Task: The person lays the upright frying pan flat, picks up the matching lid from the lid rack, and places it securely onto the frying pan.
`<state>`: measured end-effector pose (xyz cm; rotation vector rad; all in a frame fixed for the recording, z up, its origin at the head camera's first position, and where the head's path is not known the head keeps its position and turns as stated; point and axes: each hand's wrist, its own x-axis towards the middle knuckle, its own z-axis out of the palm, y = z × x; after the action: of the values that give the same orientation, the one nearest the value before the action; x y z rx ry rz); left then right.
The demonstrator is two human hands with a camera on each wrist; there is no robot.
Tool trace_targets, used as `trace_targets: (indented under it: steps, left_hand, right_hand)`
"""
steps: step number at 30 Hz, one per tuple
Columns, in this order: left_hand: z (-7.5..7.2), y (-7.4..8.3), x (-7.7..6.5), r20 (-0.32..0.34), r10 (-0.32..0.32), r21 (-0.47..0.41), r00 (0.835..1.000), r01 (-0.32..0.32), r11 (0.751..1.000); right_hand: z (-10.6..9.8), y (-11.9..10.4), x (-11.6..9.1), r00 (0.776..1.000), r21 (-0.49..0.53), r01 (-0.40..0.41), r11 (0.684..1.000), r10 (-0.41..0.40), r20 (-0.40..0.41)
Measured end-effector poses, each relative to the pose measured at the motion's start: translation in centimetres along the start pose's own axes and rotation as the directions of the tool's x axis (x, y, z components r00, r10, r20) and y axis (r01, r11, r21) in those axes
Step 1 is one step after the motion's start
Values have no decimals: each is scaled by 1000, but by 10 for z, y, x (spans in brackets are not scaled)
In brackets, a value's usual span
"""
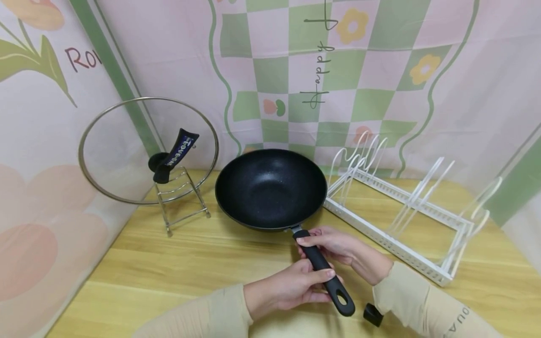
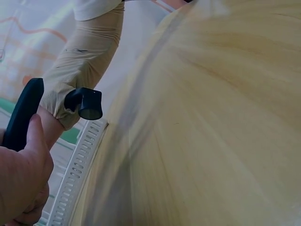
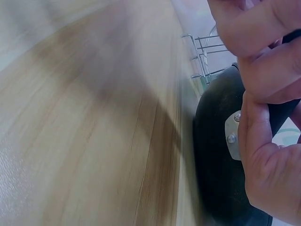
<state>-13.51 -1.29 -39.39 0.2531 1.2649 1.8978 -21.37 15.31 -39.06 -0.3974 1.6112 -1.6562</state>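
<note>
I'd guess the deep round black pan with a wide flared rim [image 1: 270, 190] is stiff and fairly hefty, most of its weight out in the bowl, so it would tend to dip away from whoever holds the long straight black handle [image 1: 318, 260]. That handle seems the right place to take hold, one grip near the bowl and another further down, since the smooth dark inside would probably be slippery to fingers. It doesn't look fragile, though the surface might scratch.

The pan is just left of the white slotted rack with wire loops [image 1: 380, 237], its rim reaching the rack's corner as I look down; I can't tell whether they touch, or whether its base meets the yellow wood-grain table [image 1: 148, 272]. The person's right hand [image 1: 336, 245] grips the handle near the bowl, and the left hand [image 1: 296, 286] holds it lower down, both left of the rack's long near rail.

The pan's inside has a soft sheen, and a silvery riveted plate [image 3: 232, 136] sits on its outer wall. The handle ends in an oval hole. Well left of the rack, a clear glass lid with a metal rim [image 1: 114, 150] stands tilted in a silver wire stand [image 1: 188, 217]
</note>
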Motion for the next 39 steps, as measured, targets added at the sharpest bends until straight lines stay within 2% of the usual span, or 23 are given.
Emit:
trace_targets:
  steps: [8,22,32,39]
  left_hand:
    - [2,-1,3,-19,8,21,1000,-8,1000]
    - [0,-1,5,-25,-13,6,1000,13,1000]
    - [4,-4,4,-125,24,-26,992,-27,999]
    - [5,-2,3,-145,18,-44,989,-25,999]
  right_hand:
    - [-2,0,-1,1000,2,-2,1000,2,-2]
    - [-3,3,0,1000,25,8,1000,-8,-14]
    - [-2,5,0,1000,51,-6,999,7,-19]
    - [-4,5,-1,1000,46,-5,999,5,-5]
